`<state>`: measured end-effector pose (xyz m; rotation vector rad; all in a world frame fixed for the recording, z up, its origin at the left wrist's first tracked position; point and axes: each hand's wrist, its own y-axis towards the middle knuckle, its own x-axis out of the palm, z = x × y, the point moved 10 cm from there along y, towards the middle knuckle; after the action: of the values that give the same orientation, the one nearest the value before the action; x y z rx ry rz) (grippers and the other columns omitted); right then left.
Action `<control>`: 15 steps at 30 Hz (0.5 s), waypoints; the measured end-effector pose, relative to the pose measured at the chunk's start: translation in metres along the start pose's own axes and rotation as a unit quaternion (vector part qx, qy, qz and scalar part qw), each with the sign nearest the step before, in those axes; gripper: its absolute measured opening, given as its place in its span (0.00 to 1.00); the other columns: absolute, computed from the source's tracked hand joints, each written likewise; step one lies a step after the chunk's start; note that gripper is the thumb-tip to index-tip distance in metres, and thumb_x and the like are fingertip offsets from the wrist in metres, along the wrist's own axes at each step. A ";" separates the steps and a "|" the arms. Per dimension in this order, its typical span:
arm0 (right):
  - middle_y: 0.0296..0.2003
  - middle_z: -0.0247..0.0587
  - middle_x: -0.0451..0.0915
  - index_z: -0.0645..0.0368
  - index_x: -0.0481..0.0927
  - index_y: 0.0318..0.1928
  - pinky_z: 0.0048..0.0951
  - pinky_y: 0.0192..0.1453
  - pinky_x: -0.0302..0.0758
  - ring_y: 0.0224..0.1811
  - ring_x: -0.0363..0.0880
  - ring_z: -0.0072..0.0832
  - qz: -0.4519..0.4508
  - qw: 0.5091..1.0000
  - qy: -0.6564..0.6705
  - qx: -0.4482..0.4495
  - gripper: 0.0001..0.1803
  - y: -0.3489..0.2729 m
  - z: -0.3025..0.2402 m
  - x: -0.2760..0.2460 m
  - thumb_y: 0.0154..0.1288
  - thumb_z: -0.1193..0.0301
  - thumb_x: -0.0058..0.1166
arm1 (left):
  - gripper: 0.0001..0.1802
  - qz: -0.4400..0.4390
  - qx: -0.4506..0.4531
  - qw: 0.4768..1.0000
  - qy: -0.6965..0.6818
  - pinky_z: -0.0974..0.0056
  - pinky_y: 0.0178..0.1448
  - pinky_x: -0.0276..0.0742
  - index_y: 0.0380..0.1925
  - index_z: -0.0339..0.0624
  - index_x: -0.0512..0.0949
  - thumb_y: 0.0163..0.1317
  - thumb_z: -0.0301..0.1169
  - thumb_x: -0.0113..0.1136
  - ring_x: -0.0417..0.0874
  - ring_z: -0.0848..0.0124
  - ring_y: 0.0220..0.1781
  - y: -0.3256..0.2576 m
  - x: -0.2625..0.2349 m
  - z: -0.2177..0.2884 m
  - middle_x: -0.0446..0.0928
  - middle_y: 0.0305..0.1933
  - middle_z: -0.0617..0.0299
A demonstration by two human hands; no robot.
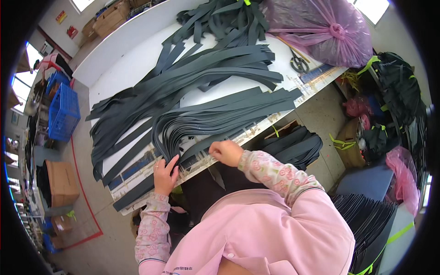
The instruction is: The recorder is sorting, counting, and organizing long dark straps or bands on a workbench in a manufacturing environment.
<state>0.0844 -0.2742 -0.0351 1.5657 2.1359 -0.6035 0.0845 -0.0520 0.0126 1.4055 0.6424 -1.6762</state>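
Note:
At the near edge of a white table [120,73], my left hand [165,176] has its fingers spread. Its fingertips are against the curled lower end of a bundle of dark grey-green fabric strips [229,107]. My right hand [227,152] is closed, thumb and fingers pressed together beside a single dark strip [201,145] along the front edge. Whatever lies between those fingertips is too small to make out. The bundle bends over on its left and fans out to the right. Another loose strip [133,192] lies left of my left hand.
Behind the bundle spreads a larger pile of strips [151,98], with a tangled heap [224,20] beyond. Black scissors [299,63] and a tied pink plastic bag [330,34] are at the far right. More bundled strips [293,146] sit below the table. Blue crates [63,112] stand at left.

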 end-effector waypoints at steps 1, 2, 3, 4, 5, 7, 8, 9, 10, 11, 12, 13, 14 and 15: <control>0.31 0.47 0.86 0.56 0.82 0.42 0.44 0.45 0.80 0.37 0.86 0.46 0.051 0.998 -0.012 -0.021 0.11 0.014 -0.011 0.008 0.63 0.64 0.59 | 0.27 -0.047 -0.040 0.997 -0.047 0.56 0.63 0.71 0.62 0.49 0.77 0.59 0.28 0.64 0.78 0.51 0.57 0.008 -0.004 -0.021 0.76 0.56 0.47; 0.31 0.46 0.85 0.55 0.80 0.44 0.46 0.43 0.79 0.37 0.85 0.48 0.064 0.997 -0.042 -0.007 0.13 0.028 -0.015 0.018 0.65 0.62 0.59 | 0.28 -0.094 -0.085 0.988 -0.093 0.58 0.60 0.73 0.62 0.49 0.76 0.60 0.26 0.62 0.80 0.50 0.53 0.013 -0.007 -0.042 0.76 0.55 0.47; 0.31 0.46 0.85 0.55 0.80 0.44 0.46 0.43 0.79 0.37 0.85 0.48 0.036 0.997 -0.073 -0.010 0.13 -0.005 0.012 -0.019 0.65 0.62 0.59 | 0.28 -0.077 -0.106 0.984 -0.124 0.58 0.60 0.73 0.62 0.49 0.76 0.60 0.26 0.62 0.80 0.50 0.53 0.015 0.016 0.006 0.76 0.55 0.47; 0.33 0.47 0.85 0.55 0.79 0.45 0.46 0.45 0.79 0.39 0.84 0.48 0.028 0.995 -0.096 0.007 0.14 -0.002 -0.002 -0.019 0.66 0.61 0.59 | 0.27 -0.054 -0.051 0.978 -0.194 0.59 0.60 0.74 0.62 0.47 0.76 0.60 0.25 0.60 0.80 0.53 0.53 0.027 -0.007 0.007 0.77 0.56 0.49; 0.35 0.48 0.86 0.55 0.79 0.47 0.46 0.47 0.79 0.42 0.84 0.48 0.018 0.993 -0.118 0.023 0.15 0.000 -0.016 -0.019 0.66 0.60 0.59 | 0.26 -0.032 0.002 0.965 -0.262 0.60 0.60 0.74 0.62 0.45 0.76 0.61 0.24 0.58 0.81 0.55 0.53 0.038 -0.032 0.008 0.77 0.57 0.50; 0.36 0.49 0.85 0.55 0.78 0.52 0.46 0.48 0.79 0.42 0.85 0.48 0.017 0.995 -0.094 -0.014 0.21 -0.007 -0.063 -0.036 0.66 0.55 0.61 | 0.25 -0.096 -0.039 0.914 -0.391 0.65 0.61 0.71 0.64 0.40 0.73 0.65 0.24 0.57 0.78 0.75 0.53 0.063 -0.076 0.018 0.77 0.61 0.64; 0.38 0.49 0.85 0.57 0.76 0.55 0.46 0.48 0.79 0.42 0.84 0.49 -0.001 0.997 -0.016 -0.075 0.26 -0.017 -0.103 -0.052 0.64 0.54 0.63 | 0.26 -0.144 -0.052 0.890 -0.430 0.69 0.60 0.70 0.65 0.41 0.72 0.65 0.24 0.57 0.76 0.80 0.52 0.080 -0.100 0.040 0.77 0.59 0.67; 0.40 0.50 0.85 0.58 0.74 0.58 0.46 0.48 0.79 0.41 0.84 0.50 -0.022 0.988 0.065 -0.137 0.31 -0.029 -0.141 -0.066 0.62 0.52 0.64 | 0.26 -0.177 -0.076 0.821 -0.537 0.72 0.57 0.72 0.66 0.41 0.71 0.66 0.25 0.56 0.77 0.82 0.48 0.093 -0.121 0.067 0.78 0.54 0.64; 0.39 0.51 0.84 0.62 0.72 0.60 0.46 0.47 0.79 0.40 0.84 0.51 0.040 0.967 0.069 -0.240 0.35 -0.044 -0.176 -0.089 0.61 0.52 0.66 | 0.26 -0.192 -0.063 0.781 -0.590 0.73 0.53 0.75 0.66 0.41 0.70 0.67 0.25 0.55 0.79 0.81 0.46 0.109 -0.149 0.107 0.80 0.48 0.62; 0.39 0.52 0.82 0.65 0.69 0.62 0.46 0.46 0.78 0.39 0.83 0.52 0.102 0.932 0.073 -0.340 0.39 -0.063 -0.207 -0.113 0.59 0.52 0.68 | 0.25 -0.197 -0.056 0.750 -0.629 0.69 0.49 0.81 0.66 0.41 0.69 0.69 0.26 0.55 0.82 0.77 0.43 0.125 -0.171 0.140 0.81 0.45 0.59; 0.38 0.53 0.81 0.68 0.68 0.60 0.46 0.45 0.78 0.38 0.82 0.52 0.118 0.928 0.043 -0.352 0.39 -0.075 -0.227 -0.134 0.58 0.54 0.69 | 0.25 -0.226 -0.043 0.708 -0.668 0.66 0.47 0.84 0.65 0.40 0.68 0.69 0.27 0.55 0.85 0.72 0.42 0.136 -0.191 0.169 0.81 0.45 0.57; 0.36 0.54 0.80 0.71 0.68 0.59 0.46 0.43 0.78 0.36 0.81 0.53 0.136 0.923 0.013 -0.361 0.39 -0.086 -0.242 -0.156 0.57 0.56 0.71 | 0.24 -0.191 0.005 0.692 -0.696 0.65 0.45 0.85 0.65 0.39 0.68 0.70 0.28 0.56 0.86 0.69 0.40 0.153 -0.216 0.204 0.81 0.44 0.55; 0.34 0.54 0.79 0.71 0.68 0.58 0.46 0.42 0.78 0.36 0.81 0.53 0.198 0.918 -0.016 -0.343 0.36 -0.095 -0.246 -0.181 0.58 0.60 0.70 | 0.26 -0.184 0.063 0.689 -0.698 0.65 0.48 0.84 0.67 0.39 0.66 0.71 0.31 0.54 0.86 0.68 0.42 0.168 -0.238 0.235 0.82 0.45 0.55; 0.32 0.54 0.78 0.72 0.68 0.57 0.45 0.40 0.77 0.35 0.81 0.53 0.257 0.909 -0.041 -0.326 0.34 -0.107 -0.251 -0.206 0.59 0.64 0.69 | 0.27 -0.174 0.118 0.686 -0.697 0.66 0.52 0.83 0.69 0.40 0.64 0.73 0.34 0.53 0.87 0.67 0.45 0.179 -0.259 0.261 0.83 0.46 0.54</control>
<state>0.0191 -0.3194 0.2971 1.5535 1.5145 0.2065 0.1029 -0.2861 0.3472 -0.2041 -0.2596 -2.5472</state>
